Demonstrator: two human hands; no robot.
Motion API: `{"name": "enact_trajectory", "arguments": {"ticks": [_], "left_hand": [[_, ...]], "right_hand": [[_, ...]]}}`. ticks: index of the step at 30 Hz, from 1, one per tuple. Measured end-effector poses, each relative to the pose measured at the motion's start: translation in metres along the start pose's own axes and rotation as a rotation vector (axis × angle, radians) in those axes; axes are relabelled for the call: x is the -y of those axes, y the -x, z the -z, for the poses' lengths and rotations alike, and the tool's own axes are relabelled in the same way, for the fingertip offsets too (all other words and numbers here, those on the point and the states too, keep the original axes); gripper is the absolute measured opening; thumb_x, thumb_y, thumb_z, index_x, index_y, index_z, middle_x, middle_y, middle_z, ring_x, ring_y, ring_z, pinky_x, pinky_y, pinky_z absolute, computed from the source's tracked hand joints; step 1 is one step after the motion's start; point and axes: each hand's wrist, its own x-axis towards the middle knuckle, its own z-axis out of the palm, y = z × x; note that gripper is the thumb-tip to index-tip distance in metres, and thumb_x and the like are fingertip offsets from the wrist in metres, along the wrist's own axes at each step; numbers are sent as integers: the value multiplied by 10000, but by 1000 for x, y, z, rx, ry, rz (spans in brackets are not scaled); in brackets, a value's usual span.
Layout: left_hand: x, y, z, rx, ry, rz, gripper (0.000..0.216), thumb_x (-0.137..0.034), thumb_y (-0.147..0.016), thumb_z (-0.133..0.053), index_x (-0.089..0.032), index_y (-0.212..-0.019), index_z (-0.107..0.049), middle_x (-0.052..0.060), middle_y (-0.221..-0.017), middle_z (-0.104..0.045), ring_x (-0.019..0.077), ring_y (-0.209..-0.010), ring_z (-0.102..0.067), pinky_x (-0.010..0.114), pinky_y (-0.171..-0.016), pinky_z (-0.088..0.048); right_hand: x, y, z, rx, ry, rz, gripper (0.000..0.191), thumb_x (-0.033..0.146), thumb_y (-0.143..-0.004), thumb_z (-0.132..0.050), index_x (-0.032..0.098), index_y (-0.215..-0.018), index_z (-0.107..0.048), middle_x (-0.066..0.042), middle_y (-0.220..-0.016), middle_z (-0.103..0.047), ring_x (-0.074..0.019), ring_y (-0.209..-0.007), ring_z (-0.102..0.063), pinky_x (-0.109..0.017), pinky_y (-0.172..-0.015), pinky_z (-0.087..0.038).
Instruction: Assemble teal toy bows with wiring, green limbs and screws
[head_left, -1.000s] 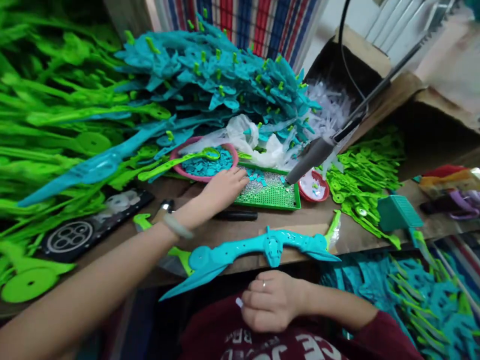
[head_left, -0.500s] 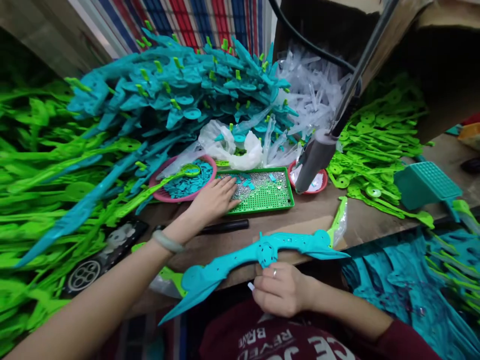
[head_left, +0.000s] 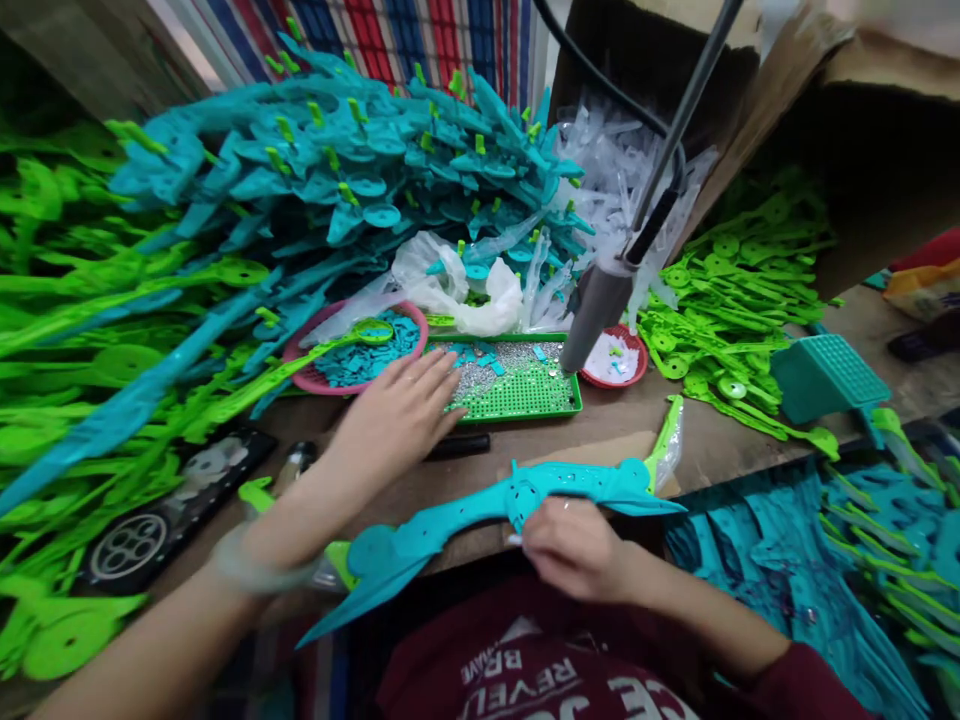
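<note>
A turquoise bow-shaped plastic toy part (head_left: 450, 515) lies slantwise along the table's front edge, its round hub facing up. My right hand (head_left: 577, 550) is closed against the hub, fingers curled; a small white tip shows at the fingers, and what they hold is hidden. My left hand (head_left: 397, 410) is open, fingers stretched and palm down, near the left end of a green tray (head_left: 517, 403). Small metal screws (head_left: 517, 365) and a few turquoise pieces lie in that tray. Beside it, a pink basket (head_left: 300, 375) holds many small turquoise pieces.
A grey electric screwdriver (head_left: 600, 310) hangs over the tray's right end. Behind it stands a red basket (head_left: 641, 365) of white pieces. Turquoise parts (head_left: 337, 170) are heaped at the back, green parts (head_left: 735, 290) to the right. A black patterned phone (head_left: 172, 510) lies at left.
My left hand has drawn back from the tray toward me. My right hand has moved up onto the toy part's hub. The screwdriver has swung left over the tray's end.
</note>
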Motion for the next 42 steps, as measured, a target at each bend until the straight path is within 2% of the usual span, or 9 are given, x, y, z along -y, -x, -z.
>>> {"name": "enact_trajectory", "arguments": {"ticks": [6, 10, 14, 17, 21, 26, 29, 37, 42], "left_hand": [[-67, 137, 50, -182, 151, 819, 422, -447, -1001, -448, -251, -1347, -589, 136, -1183, -670, 368, -1066, -663, 535, -914, -535], [-117, 178, 15, -242, 203, 1142, 552, -559, -973, -482, -126, -1301, -580, 199, -1135, -602, 393, -1068, -618, 548, -857, -554], [-137, 190, -21, -322, 409, 1242, 539, -527, -980, -510, -121, -1334, -533, 137, -1035, -632, 271, -866, -659, 389, -674, -577], [-143, 195, -24, -373, 492, 1224, 444, -446, -992, -532, -134, -1307, -561, 123, -1004, -671, 234, -784, -671, 338, -596, -565], [-147, 189, -10, -568, 165, 1109, 464, -281, -911, -689, -155, -1341, -569, 207, -1225, -647, 348, -1155, -626, 485, -882, -578], [-160, 132, -15, -527, 355, 387, 361, -141, -919, -634, -144, -1279, -611, 128, -1124, -747, 262, -1078, -693, 407, -934, -560], [-176, 95, -35, -450, 383, 157, 311, -136, -959, -532, -114, -1245, -653, 146, -1296, -706, 271, -1237, -640, 417, -1024, -524], [-190, 77, -61, -343, 321, 184, 411, -49, -946, -471, -76, -1323, -633, 163, -1368, -660, 303, -1257, -637, 460, -1038, -507], [-189, 75, -59, -390, 393, 215, 483, -74, -957, -479, -122, -1431, -558, 156, -1356, -670, 292, -1262, -642, 453, -1075, -496]], "right_hand": [[-18, -28, 64, -1, -212, -518, 55, 204, -966, -602, 190, -921, -632, -9, -808, -685, -114, -673, -655, -239, -620, -532], [-34, -82, 20, 410, -258, -165, 95, 201, -994, -556, 169, -976, -644, -46, -882, -681, -137, -804, -638, -269, -735, -526], [-43, -121, -40, 869, -313, 159, 198, 234, -1041, -448, 148, -994, -620, -86, -966, -632, -156, -887, -590, -301, -808, -521], [-53, -130, -40, 962, -314, 109, 186, 230, -1047, -425, 159, -1004, -591, -100, -1043, -609, -161, -963, -577, -323, -871, -520], [-60, -117, 3, 895, -250, -29, 161, 234, -1044, -439, 178, -977, -574, -82, -994, -624, -169, -969, -584, -347, -875, -521], [-51, -70, 34, 668, -111, -287, 145, 249, -1037, -444, 185, -948, -539, -64, -939, -609, -155, -867, -582, -314, -793, -514], [-47, -46, 42, 526, -38, -361, 140, 251, -1032, -452, 196, -920, -518, -54, -921, -596, -156, -861, -574, -312, -796, -503], [-59, -23, 103, 682, 9, -325, 136, 194, -1032, -450, 180, -999, -581, -76, -986, -585, -161, -964, -573, -315, -865, -507], [-69, -11, 105, 738, 106, -207, 174, 211, -1032, -450, 189, -1028, -622, -81, -1045, -589, -152, -951, -574, -298, -850, -509]]}}
